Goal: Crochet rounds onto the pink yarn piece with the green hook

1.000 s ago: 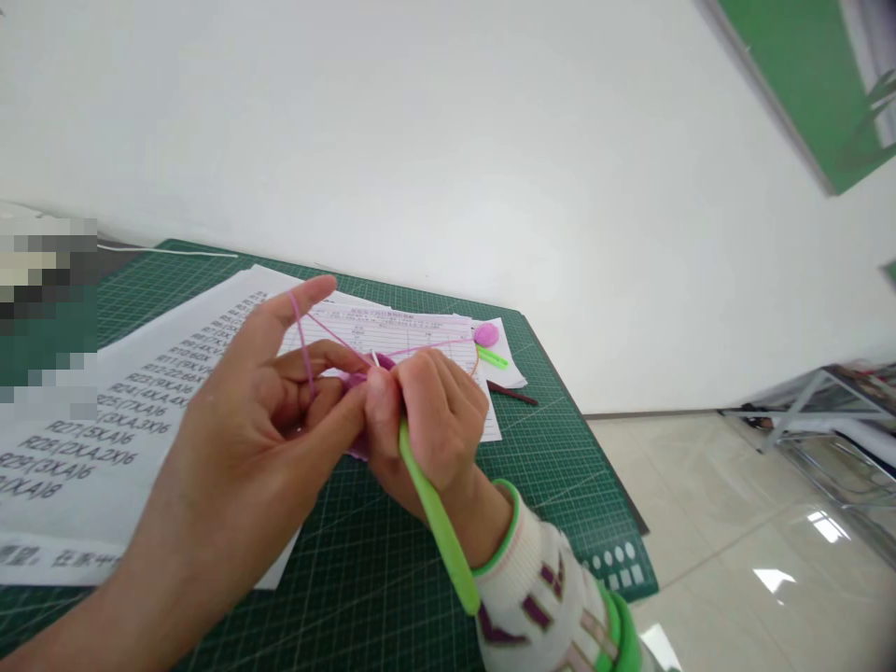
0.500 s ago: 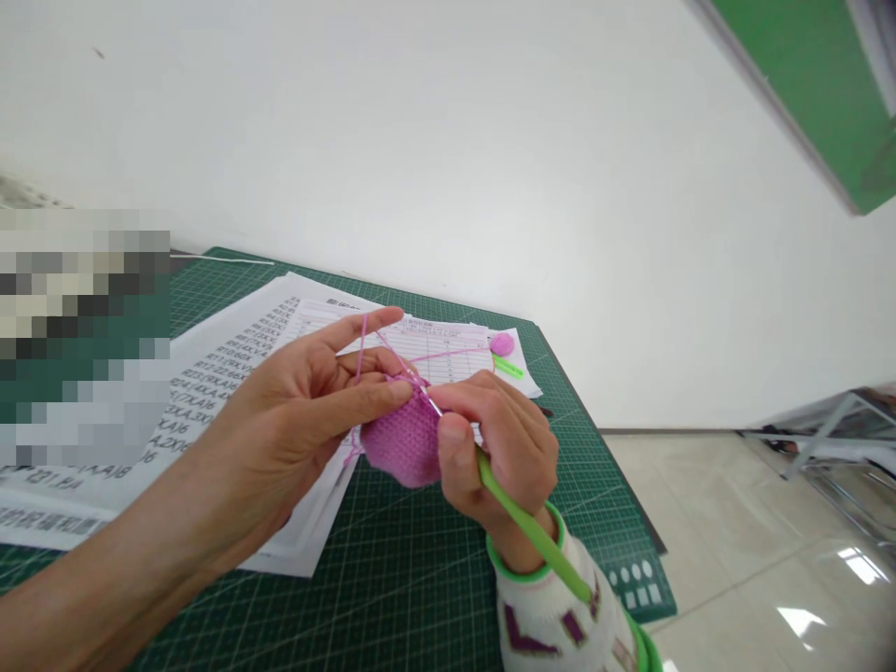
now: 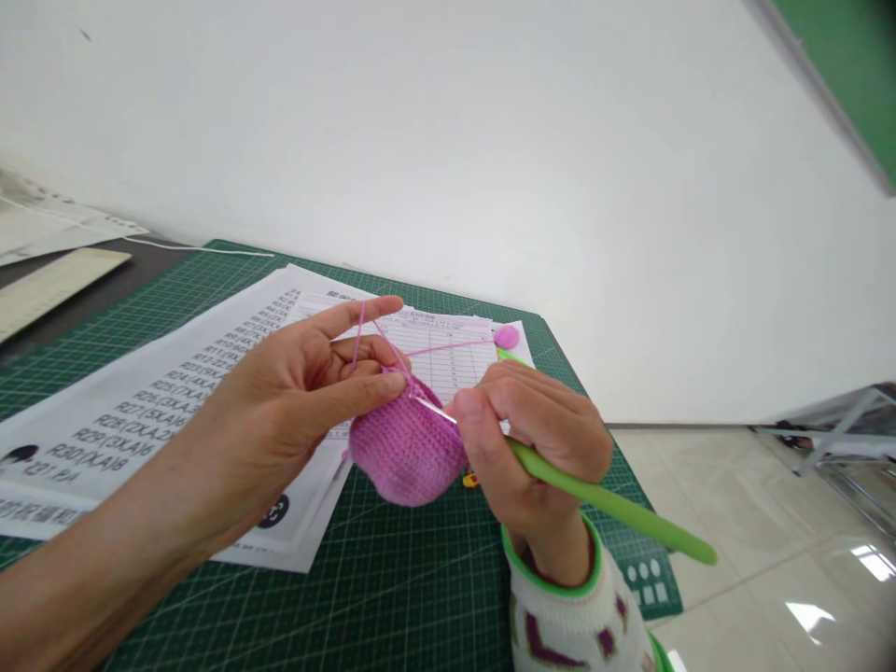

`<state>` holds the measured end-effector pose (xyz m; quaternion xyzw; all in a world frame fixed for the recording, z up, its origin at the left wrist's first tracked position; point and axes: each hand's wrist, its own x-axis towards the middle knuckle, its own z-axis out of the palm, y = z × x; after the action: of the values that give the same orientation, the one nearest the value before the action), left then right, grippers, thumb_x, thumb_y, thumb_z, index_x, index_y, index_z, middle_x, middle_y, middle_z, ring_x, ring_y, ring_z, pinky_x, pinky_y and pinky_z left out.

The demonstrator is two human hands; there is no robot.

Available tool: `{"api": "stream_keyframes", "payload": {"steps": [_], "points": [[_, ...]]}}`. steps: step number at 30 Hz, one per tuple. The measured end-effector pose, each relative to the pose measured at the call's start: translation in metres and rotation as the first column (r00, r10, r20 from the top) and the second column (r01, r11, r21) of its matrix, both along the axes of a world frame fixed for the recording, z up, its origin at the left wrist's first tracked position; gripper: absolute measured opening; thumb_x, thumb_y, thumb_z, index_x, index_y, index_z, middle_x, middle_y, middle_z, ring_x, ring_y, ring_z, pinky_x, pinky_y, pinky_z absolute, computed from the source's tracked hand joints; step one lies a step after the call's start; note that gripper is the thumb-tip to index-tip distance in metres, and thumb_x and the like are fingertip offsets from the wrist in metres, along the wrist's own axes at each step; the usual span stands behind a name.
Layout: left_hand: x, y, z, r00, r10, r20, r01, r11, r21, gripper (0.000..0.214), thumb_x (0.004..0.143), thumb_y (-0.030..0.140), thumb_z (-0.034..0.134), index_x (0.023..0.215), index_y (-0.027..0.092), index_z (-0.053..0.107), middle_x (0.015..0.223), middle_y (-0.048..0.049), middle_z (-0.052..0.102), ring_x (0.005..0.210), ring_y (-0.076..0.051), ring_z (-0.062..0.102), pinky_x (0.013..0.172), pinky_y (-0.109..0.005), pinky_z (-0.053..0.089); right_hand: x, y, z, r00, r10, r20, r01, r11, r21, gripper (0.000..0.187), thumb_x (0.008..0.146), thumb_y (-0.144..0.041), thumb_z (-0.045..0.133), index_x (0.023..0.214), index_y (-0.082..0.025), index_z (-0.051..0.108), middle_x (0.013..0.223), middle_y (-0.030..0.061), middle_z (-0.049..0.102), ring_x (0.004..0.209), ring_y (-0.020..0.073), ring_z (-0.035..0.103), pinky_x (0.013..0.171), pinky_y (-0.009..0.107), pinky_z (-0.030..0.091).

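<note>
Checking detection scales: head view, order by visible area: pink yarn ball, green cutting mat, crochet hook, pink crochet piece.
1. green cutting mat
2. pink crochet piece
3. crochet hook, partly hidden
4. pink yarn ball

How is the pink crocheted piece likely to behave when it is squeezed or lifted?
The pink crocheted piece would probably yield softly, being stitched from yarn. It seems light: the left hand holds it near its top edge. Lifting might tug the pink ball; a strand runs toward it.
</note>
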<state>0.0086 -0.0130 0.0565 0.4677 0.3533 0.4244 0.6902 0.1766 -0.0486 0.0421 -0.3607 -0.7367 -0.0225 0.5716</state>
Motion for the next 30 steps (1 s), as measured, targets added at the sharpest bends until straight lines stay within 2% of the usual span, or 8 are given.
{"api": "stream_keyframes", "payload": {"steps": [5,12,16,18,21,26,30], "points": [[0.0,0.001,-0.002,0.999,-0.03,-0.01,0.03,0.999,-0.024,0.071,0.069,0.019,0.082,0.134,0.023,0.055,0.071,0.0028,0.071,0.065,-0.015,0.063,0.062,-0.021,0.051,0.0,0.0,0.0,1.0,-0.029,0.008,0.029,0.999,-0.031,0.035,0.087,-0.013,0.058,0.057,-0.02,0.041,0.054,-0.0051,0.041,0.051,0.0074,0.038,0.048,0.026,0.031],[0.0,0.0,0.002,0.998,-0.056,0.008,0.056,0.996,-0.075,0.064,0.067,0.019,0.083,0.128,0.026,0.064,0.073,-0.0011,0.074,0.072,-0.019,0.068,0.064,-0.023,0.055,-0.002,0.001,-0.001,0.988,-0.144,0.06,0.144,0.99,0.007,0.031,0.091,-0.018,0.056,0.06,-0.021,0.048,0.056,-0.0037,0.051,0.055,0.0093,0.046,0.053,0.028,0.038],[-0.002,-0.001,0.003,0.997,-0.078,0.021,0.079,0.994,-0.074,0.06,0.07,0.02,0.081,0.127,0.027,0.065,0.076,-0.0019,0.074,0.073,-0.018,0.068,0.064,-0.022,0.054,-0.005,0.0,0.0,0.992,-0.125,0.009,0.125,0.986,-0.106,0.022,0.091,-0.023,0.057,0.069,-0.021,0.057,0.063,-0.0035,0.062,0.056,0.0092,0.053,0.054,0.026,0.043],[-0.001,-0.001,0.003,0.997,-0.08,0.012,0.081,0.995,-0.061,0.061,0.07,0.02,0.081,0.128,0.027,0.063,0.075,-0.0013,0.074,0.07,-0.018,0.066,0.061,-0.022,0.053,-0.007,0.0,0.0,0.992,-0.121,-0.027,0.115,0.978,-0.172,0.023,0.092,-0.024,0.056,0.069,-0.02,0.058,0.062,-0.0044,0.061,0.054,0.0076,0.052,0.052,0.024,0.042],[0.002,-0.002,0.001,0.998,-0.066,-0.019,0.066,0.998,-0.007,0.064,0.073,0.023,0.079,0.133,0.028,0.058,0.071,0.0013,0.071,0.067,-0.017,0.063,0.058,-0.022,0.05,-0.012,0.001,-0.001,0.992,-0.118,-0.042,0.107,0.973,-0.206,0.028,0.093,-0.022,0.054,0.064,-0.019,0.052,0.057,-0.0059,0.053,0.051,0.0056,0.046,0.05,0.021,0.039],[0.01,-0.004,-0.003,0.998,0.013,-0.066,-0.009,0.998,0.056,0.071,0.071,0.024,0.08,0.136,0.026,0.053,0.066,0.0026,0.067,0.061,-0.015,0.058,0.053,-0.021,0.045,-0.017,0.004,-0.005,0.984,-0.177,-0.015,0.174,0.978,-0.118,0.036,0.091,-0.015,0.052,0.059,-0.02,0.035,0.053,-0.0073,0.042,0.047,0.0055,0.036,0.049,0.023,0.033],[0.014,-0.009,-0.005,0.994,0.084,-0.065,-0.08,0.995,0.066,0.079,0.064,0.015,0.08,0.137,0.024,0.052,0.057,0.0063,0.058,0.06,-0.016,0.054,0.052,-0.022,0.044,-0.017,0.009,-0.011,0.963,-0.238,0.125,0.236,0.971,0.029,0.036,0.091,-0.015,0.052,0.061,-0.021,0.035,0.053,-0.0057,0.043,0.05,0.0082,0.036,0.052,0.028,0.031]]}}
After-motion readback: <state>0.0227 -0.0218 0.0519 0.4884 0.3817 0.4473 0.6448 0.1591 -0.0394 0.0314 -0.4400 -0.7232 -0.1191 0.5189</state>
